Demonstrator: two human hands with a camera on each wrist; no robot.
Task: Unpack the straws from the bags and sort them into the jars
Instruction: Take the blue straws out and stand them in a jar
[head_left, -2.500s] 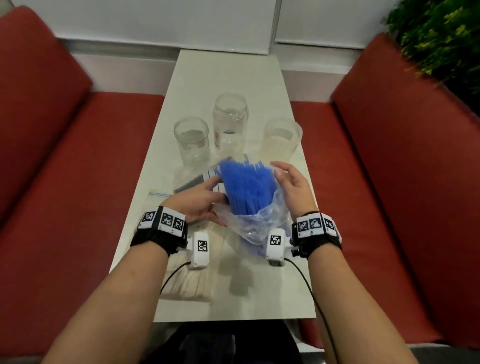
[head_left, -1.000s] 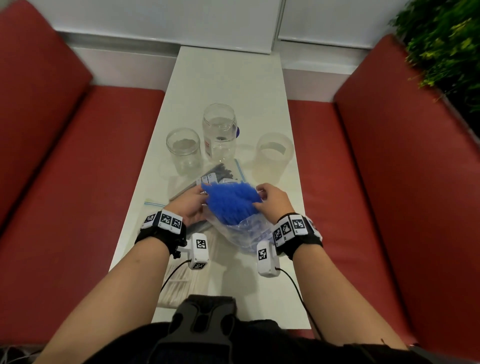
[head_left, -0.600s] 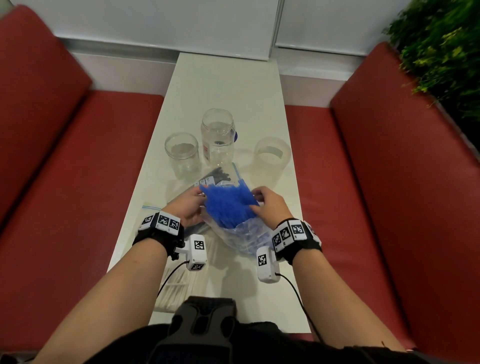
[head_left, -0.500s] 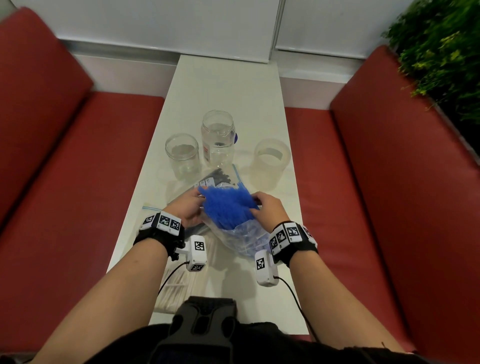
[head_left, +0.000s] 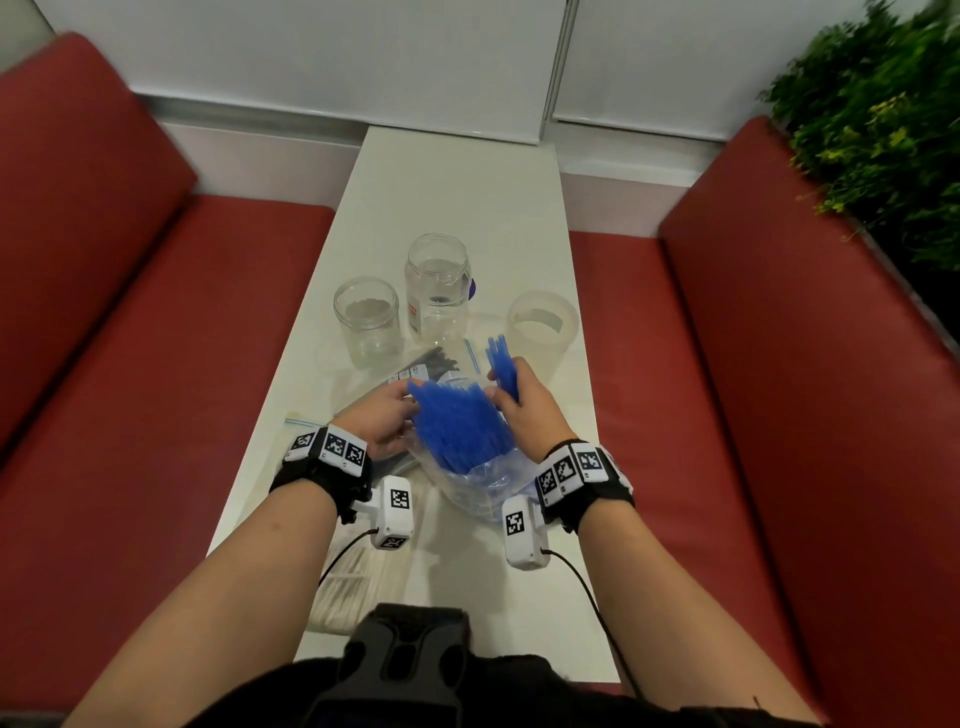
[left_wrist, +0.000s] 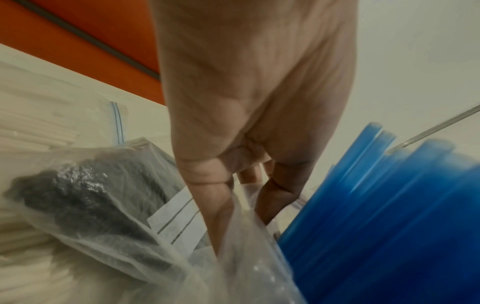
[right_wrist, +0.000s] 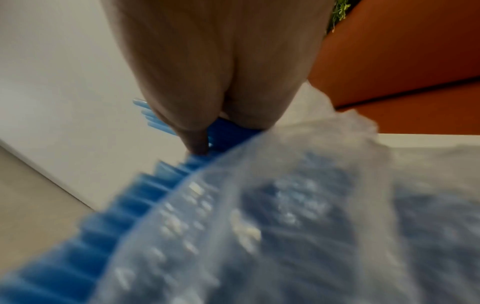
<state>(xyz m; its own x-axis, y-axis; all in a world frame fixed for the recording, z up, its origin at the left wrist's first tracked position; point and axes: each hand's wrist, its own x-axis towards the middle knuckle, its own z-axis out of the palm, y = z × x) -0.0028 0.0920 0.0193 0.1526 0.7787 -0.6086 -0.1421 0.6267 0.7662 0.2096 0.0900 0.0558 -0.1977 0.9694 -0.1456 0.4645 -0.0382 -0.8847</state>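
Observation:
A clear plastic bag (head_left: 480, 486) full of blue straws (head_left: 457, 426) stands open in front of me on the white table (head_left: 457, 197). My left hand (head_left: 379, 421) pinches the bag's left rim (left_wrist: 233, 207). My right hand (head_left: 524, 405) grips a small bunch of blue straws (head_left: 503, 364) lifted above the rest; they poke out past its fingers (right_wrist: 153, 117). Three clear jars stand beyond: a short one (head_left: 368, 321), a taller one (head_left: 439, 288) and a frosted one (head_left: 543, 327).
A bag of black straws (head_left: 431, 364) lies between the jars and my hands, also close in the left wrist view (left_wrist: 85, 195). A bag of white straws (head_left: 358, 582) lies under my left forearm. Red bench seats (head_left: 156, 364) flank the table; a green plant (head_left: 883, 130) stands at the right.
My right hand has closed round a few blue straws and drawn them up out of the bunch. The left hand stays on the bag's rim.

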